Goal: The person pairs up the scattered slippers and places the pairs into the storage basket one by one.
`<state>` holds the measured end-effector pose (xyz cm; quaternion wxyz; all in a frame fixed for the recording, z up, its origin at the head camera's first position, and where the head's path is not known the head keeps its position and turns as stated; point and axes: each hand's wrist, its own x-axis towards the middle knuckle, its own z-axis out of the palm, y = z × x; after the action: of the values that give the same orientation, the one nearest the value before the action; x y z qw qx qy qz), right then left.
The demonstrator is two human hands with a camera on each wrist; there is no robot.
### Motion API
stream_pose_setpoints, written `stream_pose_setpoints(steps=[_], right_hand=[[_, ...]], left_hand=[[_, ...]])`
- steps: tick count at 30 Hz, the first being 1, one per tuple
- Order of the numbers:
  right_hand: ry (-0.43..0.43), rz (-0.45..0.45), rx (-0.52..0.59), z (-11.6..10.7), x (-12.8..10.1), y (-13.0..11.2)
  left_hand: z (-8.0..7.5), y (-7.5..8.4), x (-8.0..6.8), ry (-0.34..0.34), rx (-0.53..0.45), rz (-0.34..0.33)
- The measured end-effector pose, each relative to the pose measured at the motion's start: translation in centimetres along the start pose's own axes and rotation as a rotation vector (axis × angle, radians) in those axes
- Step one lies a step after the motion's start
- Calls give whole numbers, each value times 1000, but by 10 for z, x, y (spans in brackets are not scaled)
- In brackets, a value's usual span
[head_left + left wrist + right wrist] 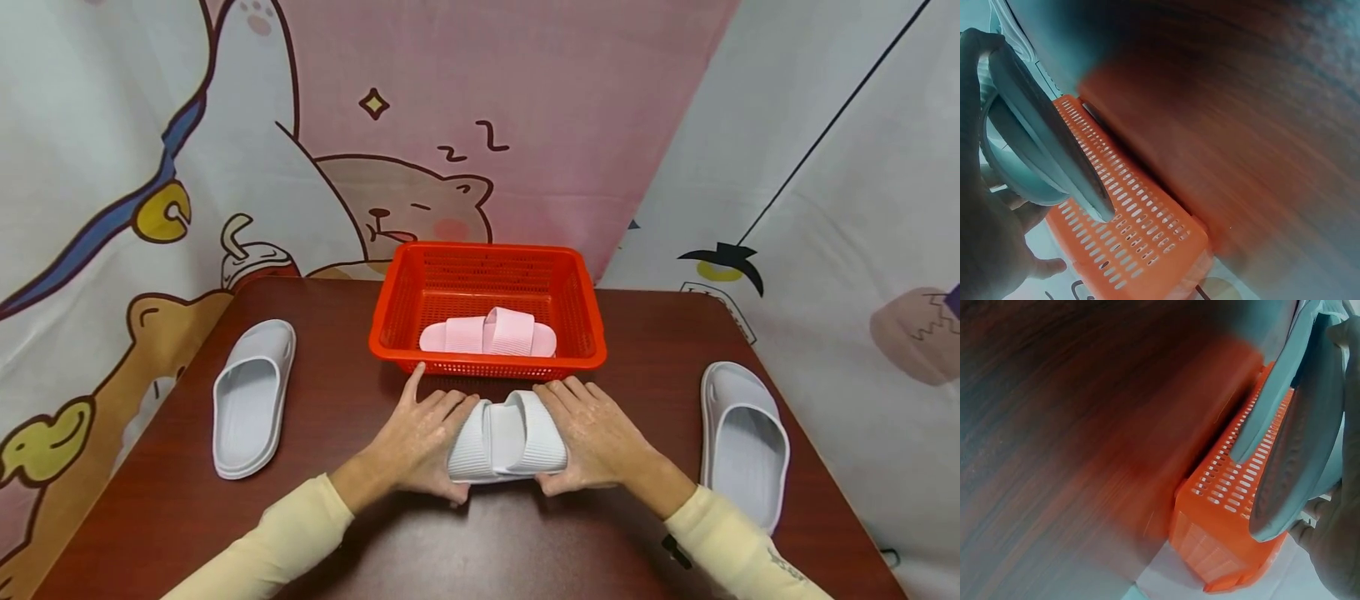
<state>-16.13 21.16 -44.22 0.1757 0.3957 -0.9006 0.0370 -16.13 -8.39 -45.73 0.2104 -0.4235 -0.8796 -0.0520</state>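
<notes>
Hands: two; the left hand (416,437) and the right hand (592,433) meet at the lower middle of the head view, one on each end of the same slipper.
Left grip: fingers curled over the left end of the white slipper (508,437), thumb stretched toward the basket; clasping it.
Right grip: fingers wrapped over the right end of that slipper; clasping it too.
White slipper: one, ribbed strap up, held crosswise just above the surface (480,542), just in front of the basket's near wall. In both wrist views its sole crosses in front of the slotted wall.
Basket: one red basket (570,292), centre of the frame, standing on the surface.
Pink slipper: one pink slipper (491,333), lying crosswise inside the basket.
Grey slippers: two; the left grey slipper (251,400) at the left edge, the right grey slipper (742,437) at the right edge, both flat and well apart from the hands.
Slippers in all: four.
Sleeves: two, pale yellow.
</notes>
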Motion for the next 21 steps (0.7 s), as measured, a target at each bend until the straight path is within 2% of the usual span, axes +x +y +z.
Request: stream_pose_setpoints(steps=[8,21], right_hand=[[-4,2,10,-1,3,-4],[-7,6,18,-2,3,-7]], left_hand=[[0,3,3,30,-22,5],[-2,6,3,19,-29,-1]])
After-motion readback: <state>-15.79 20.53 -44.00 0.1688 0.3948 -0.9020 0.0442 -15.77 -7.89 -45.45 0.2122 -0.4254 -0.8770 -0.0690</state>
